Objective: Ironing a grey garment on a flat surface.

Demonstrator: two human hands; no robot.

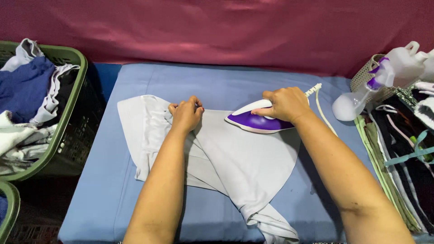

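A pale grey garment (235, 162) lies spread on a blue padded ironing surface (135, 208). My left hand (185, 114) is closed on the garment's upper edge, pinching the fabric. My right hand (284, 105) grips the handle of a purple and white iron (253, 121), which rests flat on the garment with its tip pointing left toward my left hand. The iron's white cord (323, 110) trails off to the right.
A green laundry basket (74, 113) with blue, white and grey clothes stands at the left. Another green basket rim (11, 212) shows at the bottom left. A white spray bottle (361, 97) with purple trigger and a stack of folded clothes (398, 171) sit at the right. Maroon cloth (217, 31) covers the back.
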